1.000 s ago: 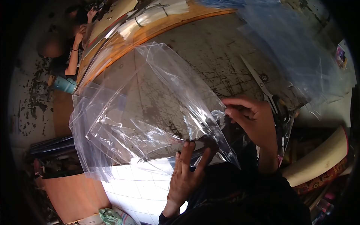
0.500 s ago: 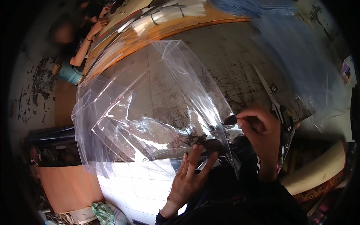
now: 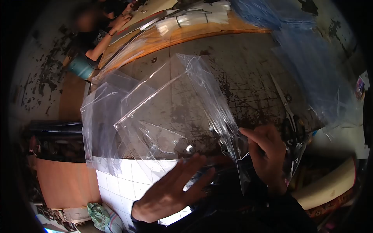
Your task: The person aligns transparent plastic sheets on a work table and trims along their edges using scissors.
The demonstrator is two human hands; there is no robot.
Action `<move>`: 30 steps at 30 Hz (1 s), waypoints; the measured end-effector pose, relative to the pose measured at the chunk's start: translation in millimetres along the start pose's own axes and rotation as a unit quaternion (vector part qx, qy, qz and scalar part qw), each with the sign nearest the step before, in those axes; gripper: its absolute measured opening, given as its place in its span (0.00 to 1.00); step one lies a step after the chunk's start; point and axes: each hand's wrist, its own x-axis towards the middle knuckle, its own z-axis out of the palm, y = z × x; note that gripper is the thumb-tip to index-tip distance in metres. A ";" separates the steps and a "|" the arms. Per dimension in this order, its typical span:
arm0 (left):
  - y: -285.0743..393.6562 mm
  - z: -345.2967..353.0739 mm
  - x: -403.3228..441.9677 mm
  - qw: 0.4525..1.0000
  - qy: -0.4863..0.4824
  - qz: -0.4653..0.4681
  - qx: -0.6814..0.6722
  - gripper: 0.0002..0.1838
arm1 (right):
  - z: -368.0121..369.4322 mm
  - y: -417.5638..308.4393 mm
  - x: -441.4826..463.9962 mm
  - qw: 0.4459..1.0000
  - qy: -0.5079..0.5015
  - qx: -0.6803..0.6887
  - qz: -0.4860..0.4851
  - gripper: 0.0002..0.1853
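A clear plastic sheet (image 3: 211, 93), creased and glossy, lies across the scratched dark worktable (image 3: 248, 54), with a folded strip along its right side. My right hand (image 3: 268, 155) pinches that right edge between thumb and forefinger. At the table's front edge my left hand (image 3: 175, 190) rests with fingers stretched out over the near part of the sheet; whether the fingertips press on it I cannot tell. More clear plastic (image 3: 103, 124) hangs over the table's left end. Black-handled scissors (image 3: 286, 103) lie just beyond my right hand, blades partly apart.
Bluish plastic sheets (image 3: 314, 70) are piled at the right. At the back, a wooden board (image 3: 217, 28) carries a tied white bundle (image 3: 192, 17). Another person's arm (image 3: 101, 46) reaches in at the upper left, near a teal bucket (image 3: 81, 68). A brown panel (image 3: 68, 182) stands lower left.
My left hand has swung lower and to the left, its fingers now pointing more to the right. The right hand keeps its pinch on the sheet's edge. The view has shifted slightly.
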 end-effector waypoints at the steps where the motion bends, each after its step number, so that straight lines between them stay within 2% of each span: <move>1: -2.2 -11.2 2.4 0.999 0.022 0.006 0.043 0.22 | -0.5 -3.9 -3.3 1.000 -0.008 -0.008 0.016 0.23; 2: -6.2 -19.5 6.7 0.995 0.045 0.012 0.086 0.21 | -0.9 -7.0 -6.0 0.999 -0.016 -0.016 0.032 0.23; 4: -12.7 -30.6 29.0 0.985 0.109 0.039 0.125 0.28 | -4.1 -14.0 -9.8 0.999 -0.018 -0.028 0.012 0.23; 6: -11.3 -36.0 61.5 0.983 0.137 0.032 0.116 0.25 | -6.1 -17.4 -15.8 0.999 -0.020 -0.044 -0.007 0.23; 8: -18.6 -34.7 88.9 0.955 0.192 0.131 0.182 0.18 | -10.7 -19.1 -23.9 0.999 -0.022 -0.040 -0.011 0.22; 9: -22.1 -40.0 97.9 0.955 0.196 0.135 0.178 0.18 | -14.7 -18.8 -27.3 0.999 -0.025 -0.033 -0.006 0.21; 11: -28.4 -51.6 113.1 0.964 0.055 0.154 0.208 0.09 | -24.2 -19.2 -32.0 0.999 -0.029 -0.024 0.031 0.20; 12: -34.8 -55.0 121.6 0.964 0.055 0.162 0.204 0.09 | -28.1 -18.9 -34.8 0.997 -0.033 -0.007 0.067 0.20; 13: -42.4 -58.0 130.3 0.976 0.018 0.191 0.099 0.06 | -31.1 -14.8 -37.2 0.997 -0.027 -0.012 0.073 0.20; 14: -48.3 -58.7 137.3 0.976 -0.024 0.217 -0.008 0.04 | -33.7 -9.8 -40.1 0.990 -0.042 0.039 0.128 0.19; 15: -53.7 -54.1 143.2 0.965 -0.026 0.249 -0.074 0.03 | -35.4 -6.4 -41.9 0.977 -0.057 0.092 0.182 0.19; 19: -60.0 -36.7 150.3 0.959 0.005 0.268 -0.090 0.03 | -39.8 -4.6 -28.6 0.976 -0.082 0.100 0.176 0.18; 24: -54.9 -29.6 152.1 0.957 0.019 0.265 -0.113 0.07 | -34.4 1.1 -3.4 0.988 -0.083 0.095 0.094 0.17; 27: -53.3 -23.5 153.0 0.954 0.038 0.268 -0.130 0.07 | -24.6 0.7 5.7 0.977 -0.065 0.158 0.124 0.15; 30: -52.9 -20.1 152.6 0.953 0.058 0.262 -0.141 0.07 | -21.4 6.0 6.2 0.976 -0.077 0.155 0.130 0.11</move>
